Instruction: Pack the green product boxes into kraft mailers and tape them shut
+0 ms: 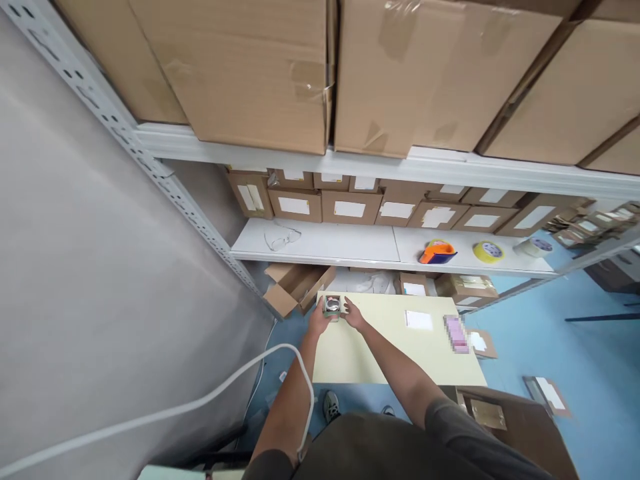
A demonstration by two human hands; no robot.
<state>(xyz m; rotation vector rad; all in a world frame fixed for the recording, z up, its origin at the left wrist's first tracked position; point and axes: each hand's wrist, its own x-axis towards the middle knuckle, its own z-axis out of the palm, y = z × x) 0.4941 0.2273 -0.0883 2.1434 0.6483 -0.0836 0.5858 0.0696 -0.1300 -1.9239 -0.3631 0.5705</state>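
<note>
Both my hands hold one small box-like object (332, 307) with a shiny, greenish face, over the far left corner of a pale yellow table (350, 353). My left hand (319, 320) grips its left side and my right hand (353, 315) grips its right side, fingers curled round it. What the object is I cannot make out. A white card (419, 320) and a pink blurred item (456, 333) lie on the table to the right.
A white shelf (350, 247) ahead carries eyeglasses (283, 237), an orange tape dispenser (437, 253), tape rolls (488, 251) and rows of small labelled cartons. Large cardboard boxes (260, 67) fill the shelf above. An open carton (295, 287) sits on the blue floor. A white cable (200, 400) runs at left.
</note>
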